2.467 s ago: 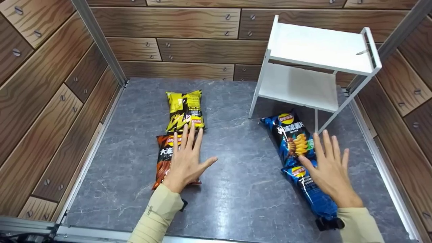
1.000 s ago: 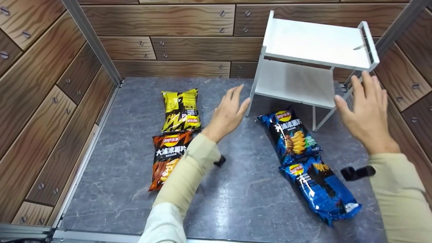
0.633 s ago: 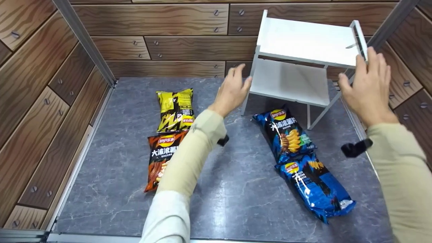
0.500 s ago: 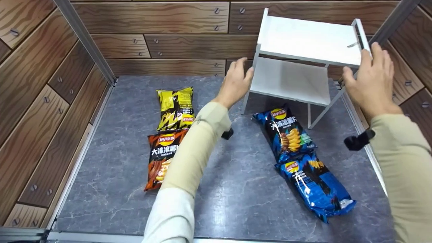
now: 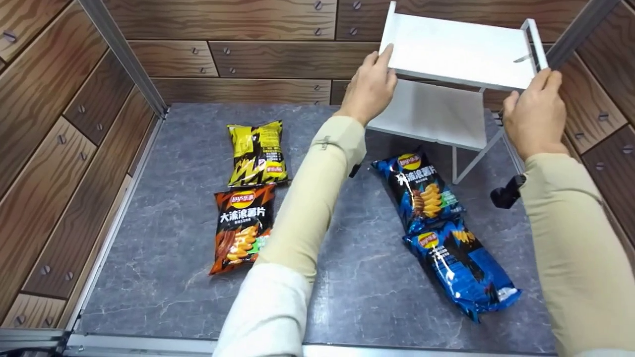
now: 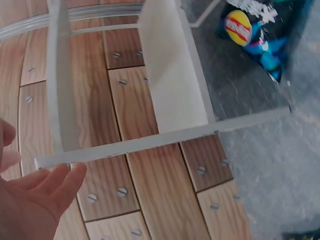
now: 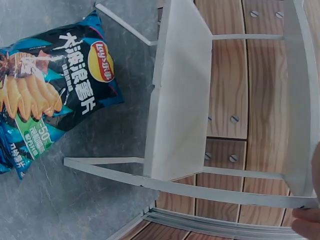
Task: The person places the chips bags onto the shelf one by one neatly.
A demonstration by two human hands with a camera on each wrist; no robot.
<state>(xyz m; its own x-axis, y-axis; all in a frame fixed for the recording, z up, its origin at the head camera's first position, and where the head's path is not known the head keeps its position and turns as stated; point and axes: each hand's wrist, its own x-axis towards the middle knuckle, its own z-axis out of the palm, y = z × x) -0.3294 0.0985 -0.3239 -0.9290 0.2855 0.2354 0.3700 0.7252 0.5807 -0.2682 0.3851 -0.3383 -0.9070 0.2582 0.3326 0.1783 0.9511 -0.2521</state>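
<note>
A white two-tier shelf rack (image 5: 456,49) stands at the back right. At its upper left corner is my left hand (image 5: 369,89), fingers reaching forward; in the left wrist view, that hand's fingertips (image 6: 75,175) lie right at the end of the side rail (image 6: 150,142). My right hand (image 5: 538,111) grips the rack's upper right corner with curled fingers. Seen from the right wrist, finger and thumb (image 7: 316,170) lie on either side of the rail end. The right palm is hidden.
Two blue chip bags (image 5: 424,191) (image 5: 464,270) lie end to end below the rack. A yellow chip bag (image 5: 258,151) and an orange-and-black one (image 5: 240,228) lie at left on the grey marbled surface (image 5: 158,238). Wood-patterned walls (image 5: 248,59) enclose it.
Both hands have moved from above the chip bags to the rack's top corners, and the right fingers have curled on it. The view has shifted slightly; the bags lie as before.
</note>
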